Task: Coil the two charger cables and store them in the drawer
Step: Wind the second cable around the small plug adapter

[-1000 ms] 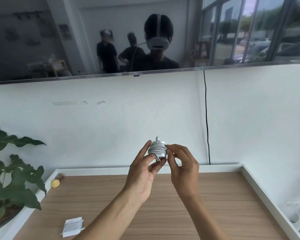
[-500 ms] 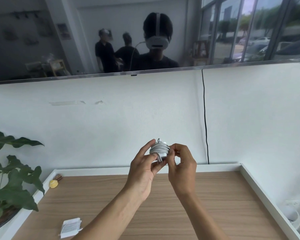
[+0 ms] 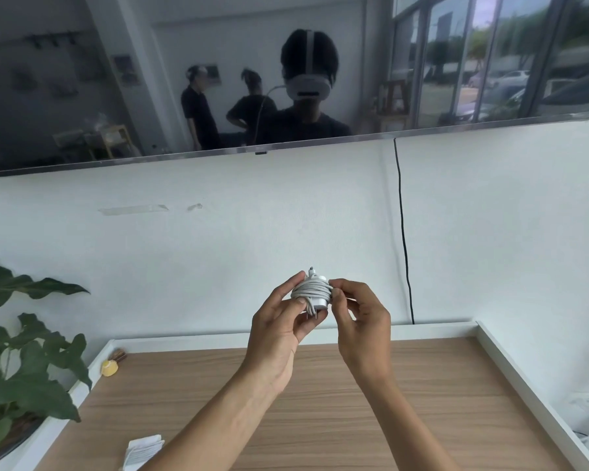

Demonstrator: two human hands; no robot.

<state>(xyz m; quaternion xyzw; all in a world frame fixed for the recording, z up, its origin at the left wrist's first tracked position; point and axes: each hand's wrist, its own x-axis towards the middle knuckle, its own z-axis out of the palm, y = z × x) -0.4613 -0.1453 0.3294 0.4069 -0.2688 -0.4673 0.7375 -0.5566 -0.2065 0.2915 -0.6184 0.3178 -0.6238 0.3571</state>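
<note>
While the plant [image 3: 24, 375] fills the left edge and a small yellow object [image 3: 109, 367] sits at the table's [image 3: 422, 402] back-left corner, a white bundle [image 3: 143, 452] lies on the wood near the front edge, left of the forearms; it looks like the first charger cable already wound, though it is partly cut off by the frame and I cannot be sure. Moving to the centre, the left hand [image 3: 279, 329] holds the second charger [image 3: 312, 294] raised well above the table, its grip closed around the lower part with the thumb pressed on the wraps. Its cable is wound many times around the white adapter, with a short end hanging below and a plug tip poking out on top. Just beside it, the right hand [image 3: 359, 321] has its grip narrowed on the right side of the coil, fingertips pinching the wraps, seemingly securing the last turn. By my judgement coiling is nearly finished, and storing both remains; no drawer is visible.
</note>
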